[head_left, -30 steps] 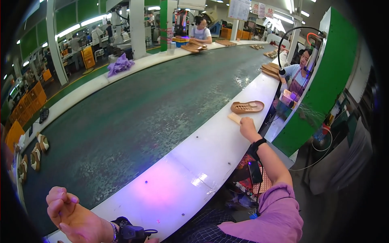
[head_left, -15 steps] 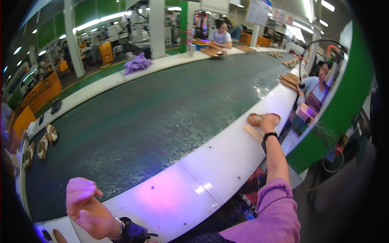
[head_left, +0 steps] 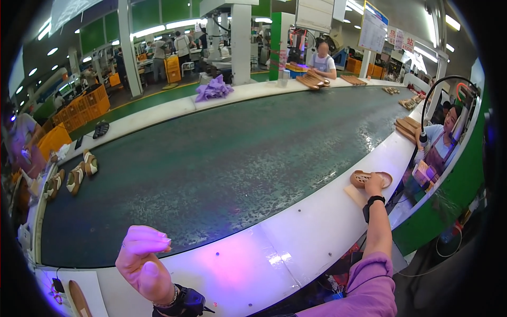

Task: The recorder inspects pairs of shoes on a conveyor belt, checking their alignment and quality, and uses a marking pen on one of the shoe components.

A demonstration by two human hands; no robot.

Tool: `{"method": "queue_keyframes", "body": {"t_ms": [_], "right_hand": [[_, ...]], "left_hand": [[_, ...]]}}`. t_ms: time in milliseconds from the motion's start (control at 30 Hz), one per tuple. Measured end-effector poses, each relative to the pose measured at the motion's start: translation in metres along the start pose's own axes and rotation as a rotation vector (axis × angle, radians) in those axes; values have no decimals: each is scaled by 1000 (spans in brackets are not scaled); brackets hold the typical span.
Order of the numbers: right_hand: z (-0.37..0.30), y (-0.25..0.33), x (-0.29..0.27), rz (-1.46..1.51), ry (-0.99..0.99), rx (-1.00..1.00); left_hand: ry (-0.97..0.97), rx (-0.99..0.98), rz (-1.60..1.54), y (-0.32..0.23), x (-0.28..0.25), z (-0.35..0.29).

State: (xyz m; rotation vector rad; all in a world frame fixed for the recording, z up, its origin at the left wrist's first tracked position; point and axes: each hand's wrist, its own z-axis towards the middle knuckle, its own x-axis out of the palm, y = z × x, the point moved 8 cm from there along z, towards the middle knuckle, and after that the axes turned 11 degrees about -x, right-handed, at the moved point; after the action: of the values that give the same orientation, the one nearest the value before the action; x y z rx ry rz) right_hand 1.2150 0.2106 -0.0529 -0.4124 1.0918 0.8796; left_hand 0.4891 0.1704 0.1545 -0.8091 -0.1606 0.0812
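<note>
My right hand (head_left: 374, 184) reaches out to the right and grips a brown shoe (head_left: 360, 178) with cut-out openings in its upper. The shoe is on the white ledge beside the conveyor, and my fingers cover part of it. Partly under the shoe and my wrist lies a flat pale beige piece (head_left: 355, 196). At the lower left, my left hand (head_left: 145, 259) is raised over the ledge with nothing in it. Its fingers are loosely bent and the thumb stands apart from them. A brown shoe sole (head_left: 78, 297) rests on a white sheet near that hand.
The dark green conveyor belt (head_left: 211, 153) curves past the white ledge (head_left: 311, 232). Brown-and-white shoes (head_left: 76, 178) stand at its left end. A purple cloth (head_left: 214, 89) lies on the far ledge. One co-worker (head_left: 323, 61) sits across; another (head_left: 441, 137) is at right, beyond brown soles (head_left: 407, 128).
The whole view has swung, so the scene sits further right and mostly lower. My right hand stays on the shoe. My left hand remains raised and empty.
</note>
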Motion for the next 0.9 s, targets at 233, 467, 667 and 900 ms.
{"method": "queue_keyframes", "body": {"t_ms": [233, 467, 667, 900], "right_hand": [[-2, 57, -69, 856, -328, -103], [-130, 290, -298, 2106, 324, -921], [-226, 334, -452, 2343, 564, -1776], [-242, 311, -467, 2538, 539, -1915]], "left_hand": [[-43, -30, -42, -2, 2, -3], [41, 3, -29, -2, 3, -7], [52, 41, -20, -10, 1, -4], [25, 67, -70, -16, -7, -2]]}}
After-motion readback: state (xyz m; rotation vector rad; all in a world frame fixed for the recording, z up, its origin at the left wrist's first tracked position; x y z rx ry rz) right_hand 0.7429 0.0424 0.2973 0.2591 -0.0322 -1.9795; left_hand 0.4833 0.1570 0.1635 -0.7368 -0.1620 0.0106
